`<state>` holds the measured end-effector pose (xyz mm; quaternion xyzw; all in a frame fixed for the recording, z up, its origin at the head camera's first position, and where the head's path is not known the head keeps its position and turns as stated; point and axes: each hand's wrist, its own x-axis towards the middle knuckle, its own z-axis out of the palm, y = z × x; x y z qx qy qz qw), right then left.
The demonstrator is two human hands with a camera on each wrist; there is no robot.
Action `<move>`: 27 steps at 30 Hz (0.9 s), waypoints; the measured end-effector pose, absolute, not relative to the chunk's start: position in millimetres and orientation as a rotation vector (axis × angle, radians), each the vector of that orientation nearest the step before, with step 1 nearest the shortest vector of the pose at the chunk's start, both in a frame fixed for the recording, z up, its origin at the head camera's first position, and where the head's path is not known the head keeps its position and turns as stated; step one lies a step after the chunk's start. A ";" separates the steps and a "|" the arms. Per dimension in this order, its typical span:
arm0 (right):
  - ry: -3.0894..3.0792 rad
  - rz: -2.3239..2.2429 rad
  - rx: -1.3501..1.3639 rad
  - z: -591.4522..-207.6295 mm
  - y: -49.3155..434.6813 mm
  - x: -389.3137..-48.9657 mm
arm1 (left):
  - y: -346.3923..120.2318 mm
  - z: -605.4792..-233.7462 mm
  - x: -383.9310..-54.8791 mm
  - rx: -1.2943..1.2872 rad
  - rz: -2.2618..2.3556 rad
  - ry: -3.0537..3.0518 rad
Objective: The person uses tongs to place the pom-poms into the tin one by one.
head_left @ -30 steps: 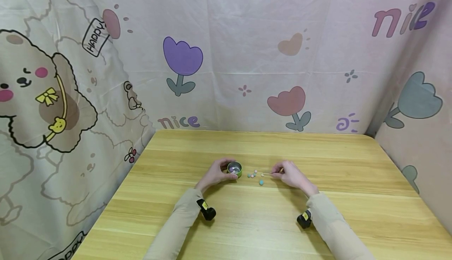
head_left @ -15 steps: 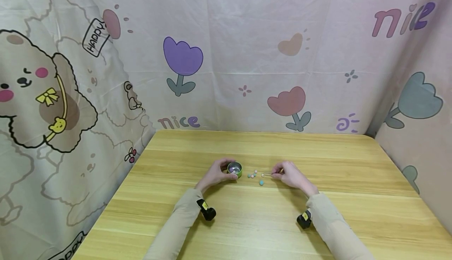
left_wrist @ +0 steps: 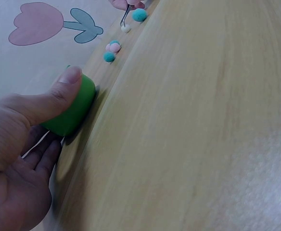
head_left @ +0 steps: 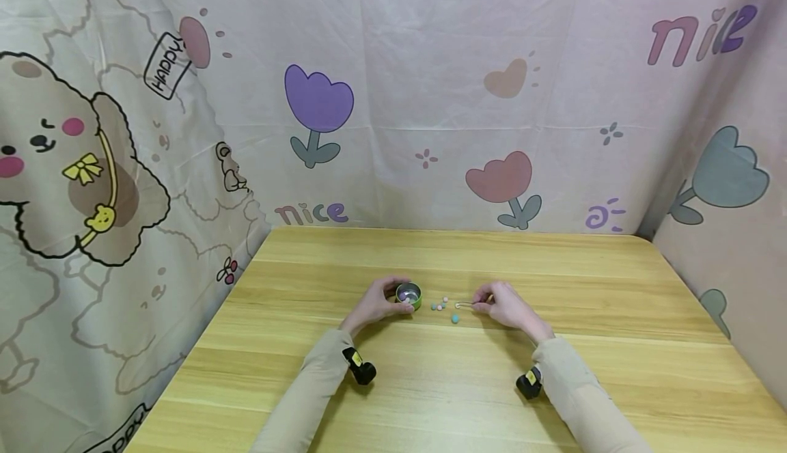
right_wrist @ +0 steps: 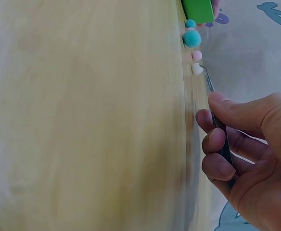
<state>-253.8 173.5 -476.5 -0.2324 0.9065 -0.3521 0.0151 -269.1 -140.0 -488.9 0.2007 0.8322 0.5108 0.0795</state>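
Observation:
My left hand (head_left: 378,300) holds a small round green tin (left_wrist: 82,103) between thumb and fingers; in the head view its open top shows a shiny metal inside with a few pale bits. In my right hand (head_left: 504,303) is a pair of dark tweezers (right_wrist: 219,124) with bent tips, pinched between thumb and fingers. Those tips are right at a white pom-pom (right_wrist: 197,69) on the table. A larger teal pom-pom (head_left: 455,318) lies nearer to me. Between tin and tweezers sits a cluster of small pink and teal pom-poms (left_wrist: 114,47).
The light wooden table (head_left: 418,385) reaches back to a printed cloth (head_left: 418,98) hanging behind it, with more cloth at both sides. Black wrist cameras are strapped on both sleeves (head_left: 320,371).
The tweezers' tips and the right hand have shifted very slightly at the white pom-pom. The left hand and the tin have stayed in place.

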 end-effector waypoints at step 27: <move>2.840 -1.116 -0.700 -474.0 170.3 -253.5 | -140.1 -490.4 -269.3 0.623 1.546 2.475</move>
